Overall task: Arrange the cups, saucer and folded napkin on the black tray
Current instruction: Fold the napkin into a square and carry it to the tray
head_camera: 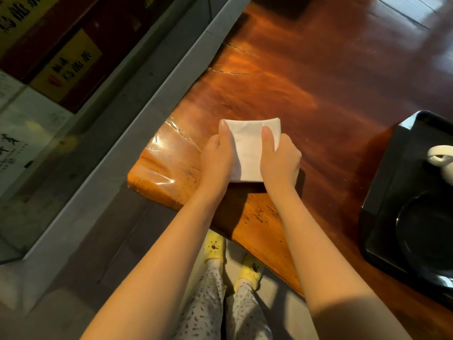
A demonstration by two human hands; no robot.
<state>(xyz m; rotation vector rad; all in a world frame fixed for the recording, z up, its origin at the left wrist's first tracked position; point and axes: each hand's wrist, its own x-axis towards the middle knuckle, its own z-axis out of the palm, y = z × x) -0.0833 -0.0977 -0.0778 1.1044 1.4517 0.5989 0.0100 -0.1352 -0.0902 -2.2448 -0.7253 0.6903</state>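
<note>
Seen mid-task at a polished reddish-brown wooden table (318, 94): white folded cloth napkin (247, 148), not yet delivered, held over the near left corner of the tabletop, well apart from the glossy black rectangular tray (382, 173) at the right edge of view. Already placed on that tray, a round black saucer (421, 231) toward its near end and a small white ceramic cup (441, 159), only partly in frame. Further cups, if any, out of sight. Judged roughly half done, with the napkin left to carry across and set down.

Left hand (217, 158) clasped along the napkin's left edge, thumb laid flat on top, remaining fingers tucked beneath. Right hand (280, 160) closed likewise on the right edge, thumb pressed on the upper face, fingers curled under and mostly hidden. Whether lifted clear of the wood or resting on it, impossible to tell.
</note>
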